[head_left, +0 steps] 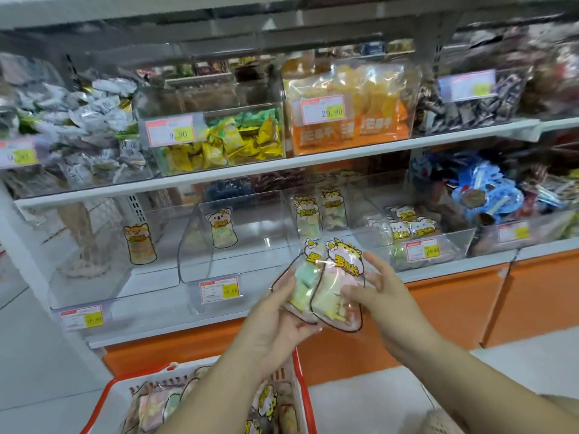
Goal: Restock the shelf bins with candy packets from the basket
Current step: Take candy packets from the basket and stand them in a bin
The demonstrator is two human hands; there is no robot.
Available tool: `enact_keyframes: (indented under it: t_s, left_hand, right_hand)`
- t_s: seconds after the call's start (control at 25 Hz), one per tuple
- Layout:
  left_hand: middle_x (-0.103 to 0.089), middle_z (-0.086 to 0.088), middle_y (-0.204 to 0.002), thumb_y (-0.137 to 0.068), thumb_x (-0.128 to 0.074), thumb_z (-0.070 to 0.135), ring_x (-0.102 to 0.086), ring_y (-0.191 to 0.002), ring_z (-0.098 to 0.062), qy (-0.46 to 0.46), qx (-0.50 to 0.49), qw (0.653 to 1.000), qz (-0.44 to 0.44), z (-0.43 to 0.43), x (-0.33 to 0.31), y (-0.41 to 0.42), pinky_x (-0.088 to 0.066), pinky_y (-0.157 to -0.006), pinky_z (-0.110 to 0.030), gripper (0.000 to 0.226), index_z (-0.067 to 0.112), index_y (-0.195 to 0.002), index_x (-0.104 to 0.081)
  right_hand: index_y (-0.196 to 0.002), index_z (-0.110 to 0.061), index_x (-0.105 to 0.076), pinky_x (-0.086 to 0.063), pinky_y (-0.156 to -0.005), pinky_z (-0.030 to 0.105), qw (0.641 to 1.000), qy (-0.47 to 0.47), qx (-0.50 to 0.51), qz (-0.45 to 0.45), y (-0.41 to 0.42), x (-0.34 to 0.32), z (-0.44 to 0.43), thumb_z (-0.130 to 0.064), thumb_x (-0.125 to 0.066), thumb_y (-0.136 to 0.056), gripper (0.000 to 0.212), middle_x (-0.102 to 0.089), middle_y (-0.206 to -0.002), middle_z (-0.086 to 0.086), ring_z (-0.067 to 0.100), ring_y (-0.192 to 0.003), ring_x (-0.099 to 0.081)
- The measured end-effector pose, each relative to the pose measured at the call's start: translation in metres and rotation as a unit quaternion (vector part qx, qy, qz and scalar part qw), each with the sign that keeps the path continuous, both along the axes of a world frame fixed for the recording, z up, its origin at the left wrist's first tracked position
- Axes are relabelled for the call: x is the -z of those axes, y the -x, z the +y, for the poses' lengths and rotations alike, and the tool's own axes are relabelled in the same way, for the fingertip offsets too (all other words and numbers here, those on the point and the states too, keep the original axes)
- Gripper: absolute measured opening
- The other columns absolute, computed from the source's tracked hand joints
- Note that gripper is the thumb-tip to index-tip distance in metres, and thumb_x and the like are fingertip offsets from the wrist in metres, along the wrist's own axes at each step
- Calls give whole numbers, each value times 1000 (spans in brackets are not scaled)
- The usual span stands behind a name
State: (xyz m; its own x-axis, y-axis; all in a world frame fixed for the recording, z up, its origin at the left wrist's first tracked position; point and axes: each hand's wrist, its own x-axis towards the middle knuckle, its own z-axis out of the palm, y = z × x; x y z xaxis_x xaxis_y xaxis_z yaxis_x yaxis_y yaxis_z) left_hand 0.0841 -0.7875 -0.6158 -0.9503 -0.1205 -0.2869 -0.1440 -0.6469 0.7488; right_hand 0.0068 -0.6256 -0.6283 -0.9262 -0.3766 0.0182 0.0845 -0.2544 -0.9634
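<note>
Two clear candy packets (326, 277) with yellow cartoon labels are held up in front of the lower shelf. My left hand (275, 321) grips them from below and the left, fingers curled round their edge. My right hand (372, 289) touches the right packet with its fingertips on the front. Below, the red and white basket (108, 399) holds several more packets. Behind the hands stands a clear bin (250, 245) with one packet (222, 230) upright inside. The bin further right (454, 242) holds several packets.
A left bin (94, 277) holds one packet (139, 244). The upper shelf (282, 164) carries full bins of wrapped sweets and orange bags. Price tags hang on the bin fronts. An orange base panel (454, 308) runs under the shelf; the floor is pale.
</note>
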Motion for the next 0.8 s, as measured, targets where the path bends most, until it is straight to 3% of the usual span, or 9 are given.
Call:
enact_keyframes:
  t_s: [0.12,0.28,0.36,0.4,0.48,0.52,0.6,0.72,0.8]
  left_hand:
    - [-63,-24,-130,-88,-63,28,-61,-121,-41,17,14,1000,-4,17,1,23,-48,-101,-57,56,10,-140,-54]
    - [-67,-21,-125,-91,-61,39,-65,-114,-34,74,45,996,-5,26,-2,44,-53,-97,-52,50,10,-132,-61]
    - [-70,-17,-121,-84,-68,40,-67,-110,-32,164,72,984,6,18,-5,51,-55,-94,-49,52,12,-128,-62]
    - [-72,-14,-118,-81,-73,41,-69,-106,-29,232,79,969,7,13,-7,57,-56,-92,-47,53,14,-126,-62]
    - [-73,-4,-116,-70,-82,56,-70,-102,-20,399,100,912,6,6,-16,70,-55,-94,-42,64,24,-121,-63]
    - [-73,1,-117,-60,-82,66,-70,-102,-15,474,102,875,5,4,-21,78,-54,-95,-39,73,29,-120,-62]
    - [-69,9,-118,-56,-79,71,-67,-105,-9,556,85,826,3,4,-33,96,-52,-98,-35,82,32,-124,-57]
    - [-63,7,-123,-63,-83,54,-64,-108,-8,560,75,825,10,2,-49,130,-51,-97,-32,85,29,-135,-46]
    - [-67,2,-122,-54,-85,46,-68,-108,-16,510,69,857,3,-4,-52,161,-53,-99,-40,90,26,-134,-47]
  right_hand:
    - [-153,-20,-25,-50,-100,46,994,81,20,-71,13,2,4,13,-65,-84,85,-66,-119,10,25,-111,-66]
    - [-113,-20,-53,-60,-73,40,994,61,-3,-89,30,-6,19,12,-61,-88,42,-77,-91,-2,19,-88,-74]
    - [-124,-7,-51,-59,-81,47,990,69,-32,-123,42,-11,22,13,-62,-87,43,-75,-104,13,29,-97,-72]
    - [-133,-6,-46,-57,-89,48,989,71,-38,-122,49,-11,24,14,-66,-83,57,-71,-113,17,31,-104,-70]
    - [-145,-22,-37,-53,-97,42,996,26,-21,-82,56,-16,23,9,-78,-71,90,-62,-130,15,24,-112,-66]
    - [-147,-25,-35,-53,-95,34,999,-11,-12,-45,58,-18,21,7,-81,-69,96,-59,-131,12,14,-111,-65]
    - [-138,-33,-37,-52,-75,12,998,-51,2,25,66,-23,16,9,-77,-77,85,-62,-107,-7,-12,-87,-64]
    - [-127,-40,-36,-44,-60,1,992,-80,33,96,86,-34,7,8,-68,-86,71,-52,-88,-33,-32,-67,-51]
    - [-146,-33,-31,-45,-68,3,986,-102,37,129,109,-40,1,0,-70,-87,78,-55,-109,-38,-33,-79,-51]
